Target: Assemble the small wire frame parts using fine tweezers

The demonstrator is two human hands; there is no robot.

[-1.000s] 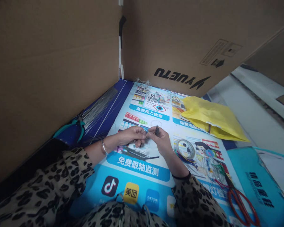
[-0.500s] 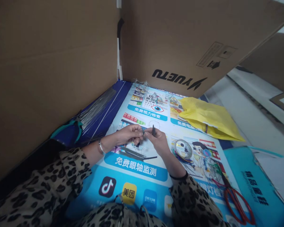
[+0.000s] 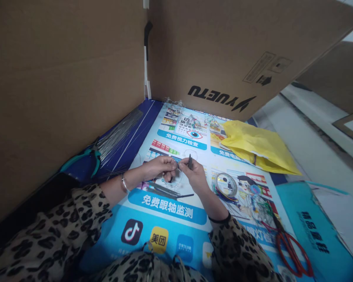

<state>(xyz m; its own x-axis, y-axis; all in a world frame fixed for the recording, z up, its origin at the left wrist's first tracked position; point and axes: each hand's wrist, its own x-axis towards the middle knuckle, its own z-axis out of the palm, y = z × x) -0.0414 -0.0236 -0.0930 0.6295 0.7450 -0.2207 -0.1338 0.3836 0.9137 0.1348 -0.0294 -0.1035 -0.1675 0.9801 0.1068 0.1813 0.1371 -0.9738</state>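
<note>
Over the middle of a printed poster [image 3: 167, 209], a person's left hand [image 3: 161, 167] and right hand [image 3: 194, 174] nearly meet, fingertips of each pinched together on a thin wire [image 3: 179, 166] between them, its full path too fine to follow. The right hand also grips a dark, pointed tool [image 3: 190, 160], tip up. Left of the poster lie teal-handled pliers [image 3: 97, 154] and a bundle of straight wires [image 3: 117, 135]; a yellow bag [image 3: 259, 147] overlaps the poster's far right part; red-handled scissors [image 3: 281, 234] lie at its near right.
</note>
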